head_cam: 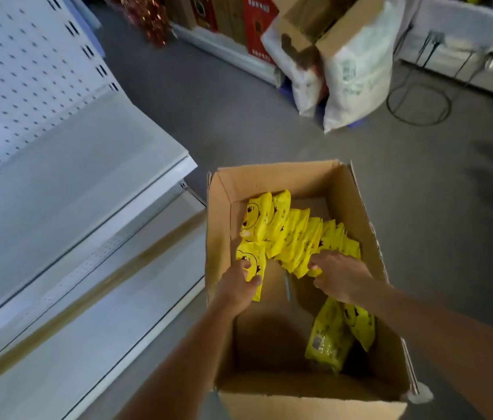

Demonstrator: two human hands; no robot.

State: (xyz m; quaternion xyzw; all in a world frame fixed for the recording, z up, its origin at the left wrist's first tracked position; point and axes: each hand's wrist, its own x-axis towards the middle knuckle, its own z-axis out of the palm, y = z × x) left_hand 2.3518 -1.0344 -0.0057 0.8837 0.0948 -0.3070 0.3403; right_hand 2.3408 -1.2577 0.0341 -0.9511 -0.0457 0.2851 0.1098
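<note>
An open cardboard box (pixel 357 204) stands on the grey floor below me. Several yellow packets (pixel 296 237) with a cartoon face lean in a row along its far side. My left hand (pixel 237 287) grips one yellow packet (pixel 251 259) at the box's left wall, thumb across its front. My right hand (pixel 340 275) reaches into the near end of the row, fingers curled round several packets there. Two more yellow packets (pixel 334 338) lie against the right wall below my right forearm.
White metal store shelves (pixel 93 183) with a pegboard back run along the left. Beyond the box stand white sacks (pixel 357 71) holding cardboard, red cartons (pixel 257 22) on a low shelf, and a wire stand (pixel 417 101). Grey floor lies all around the box.
</note>
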